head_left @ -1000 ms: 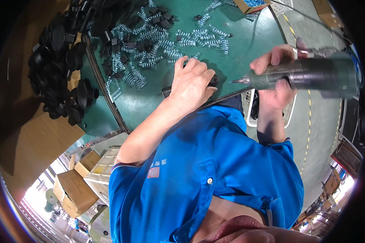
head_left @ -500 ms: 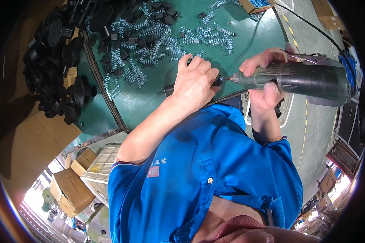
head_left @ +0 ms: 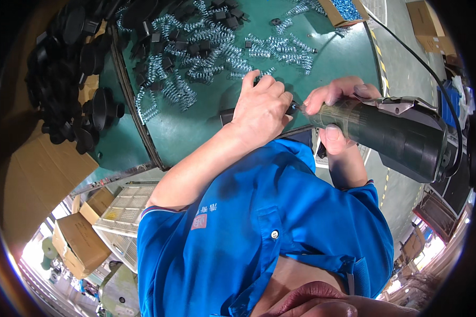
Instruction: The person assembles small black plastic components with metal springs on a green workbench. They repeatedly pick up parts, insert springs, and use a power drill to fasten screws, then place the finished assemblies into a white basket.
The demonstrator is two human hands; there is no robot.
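Workbench [head_left: 180, 145]: green top before a blue-shirted worker [head_left: 238, 206].
Left hand [head_left: 263, 105]: clamped over a black part [head_left: 226, 117], one end showing beside the wrist.
Right hand [head_left: 341, 95]: wrapped around a power screwdriver [head_left: 391, 137], nose beside the left hand.
Beyond: coiled springs [head_left: 212, 51], then a carton [head_left: 349, 23] of blue pieces [head_left: 346, 9].

A dark power screwdriver [head_left: 386, 134] points at a mostly hidden black part [head_left: 227, 115].

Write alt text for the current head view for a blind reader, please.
A person in a blue shirt holds a dark power screwdriver in the right hand, its tip close to the left hand, which grips a black part over a green table strewn with springs and black blocks.
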